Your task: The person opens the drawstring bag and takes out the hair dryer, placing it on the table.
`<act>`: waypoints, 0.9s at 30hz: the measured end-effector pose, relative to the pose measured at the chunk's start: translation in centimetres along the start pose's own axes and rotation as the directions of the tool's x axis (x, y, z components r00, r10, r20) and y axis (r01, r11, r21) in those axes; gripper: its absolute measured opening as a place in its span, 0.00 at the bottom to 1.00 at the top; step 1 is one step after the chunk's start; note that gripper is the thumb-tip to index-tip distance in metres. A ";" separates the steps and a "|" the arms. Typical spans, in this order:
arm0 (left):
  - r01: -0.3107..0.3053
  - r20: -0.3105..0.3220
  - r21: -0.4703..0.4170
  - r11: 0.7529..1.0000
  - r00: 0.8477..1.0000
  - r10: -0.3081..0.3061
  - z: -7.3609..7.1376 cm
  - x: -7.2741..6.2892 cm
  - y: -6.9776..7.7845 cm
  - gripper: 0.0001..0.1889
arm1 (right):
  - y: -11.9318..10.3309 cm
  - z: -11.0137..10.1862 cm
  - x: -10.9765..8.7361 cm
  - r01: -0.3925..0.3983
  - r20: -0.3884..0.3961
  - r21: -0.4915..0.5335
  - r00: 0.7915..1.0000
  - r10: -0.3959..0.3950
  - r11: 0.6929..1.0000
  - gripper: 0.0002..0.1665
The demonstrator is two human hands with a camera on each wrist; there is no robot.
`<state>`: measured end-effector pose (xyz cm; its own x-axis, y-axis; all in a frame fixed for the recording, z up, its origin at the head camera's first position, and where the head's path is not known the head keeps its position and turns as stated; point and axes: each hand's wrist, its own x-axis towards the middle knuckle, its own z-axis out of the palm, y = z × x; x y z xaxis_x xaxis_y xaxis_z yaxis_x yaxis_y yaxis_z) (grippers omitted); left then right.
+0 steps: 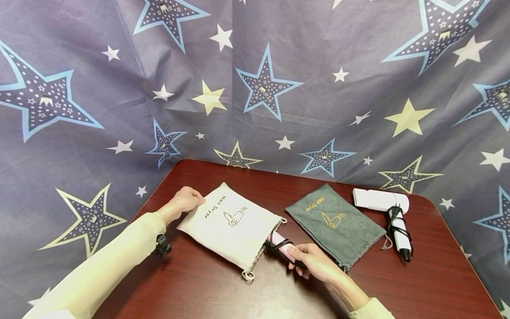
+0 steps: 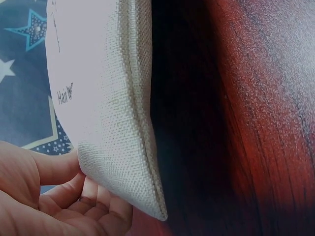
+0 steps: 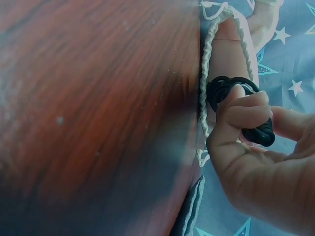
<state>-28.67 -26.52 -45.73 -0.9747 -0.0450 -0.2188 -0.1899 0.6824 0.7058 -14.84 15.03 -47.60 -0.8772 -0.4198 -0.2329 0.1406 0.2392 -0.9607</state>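
A cream drawstring bag (image 1: pixel 235 239) printed "Hair Dryer" lies on the table, its mouth toward the right. My left hand (image 1: pixel 185 201) pinches its closed end at the edge, as the left wrist view also shows with the bag's corner (image 2: pixel 133 182) by the fingertips. Out of the mouth sticks a pink hair dryer handle (image 1: pixel 275 239), wound with a black cord (image 3: pixel 224 91). My right hand (image 1: pixel 314 261) grips that handle and cord between thumb and fingers. Inside the bag, the rest of the dryer is mostly hidden.
To the right lies a grey drawstring bag (image 1: pixel 334 230) with a gold dryer print. Beyond it, a white hair dryer (image 1: pixel 380 200) with a black cord round its handle lies near the right edge of the dark red table (image 1: pixel 442 266). A star-patterned cloth (image 1: pixel 318 88) hangs behind.
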 end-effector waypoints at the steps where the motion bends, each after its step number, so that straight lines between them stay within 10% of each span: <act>1: -0.001 0.000 -0.001 1.000 1.000 0.001 0.0 0.0 0.0 0.09 | 0.0 0.0 0.0 0.001 0.000 -0.001 1.000 -0.001 1.000 0.24; 27: -0.002 0.006 0.006 1.000 1.000 0.002 -0.4 -0.1 -0.2 0.09 | 0.1 -0.1 -0.4 0.011 0.011 -0.009 1.000 -0.011 1.000 0.24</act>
<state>-28.56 -26.94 -45.55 -0.9744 -0.0391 -0.2215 -0.1872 0.6870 0.7021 -14.51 15.28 -47.62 -0.8735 -0.4321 -0.2241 0.1268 0.2425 -0.9618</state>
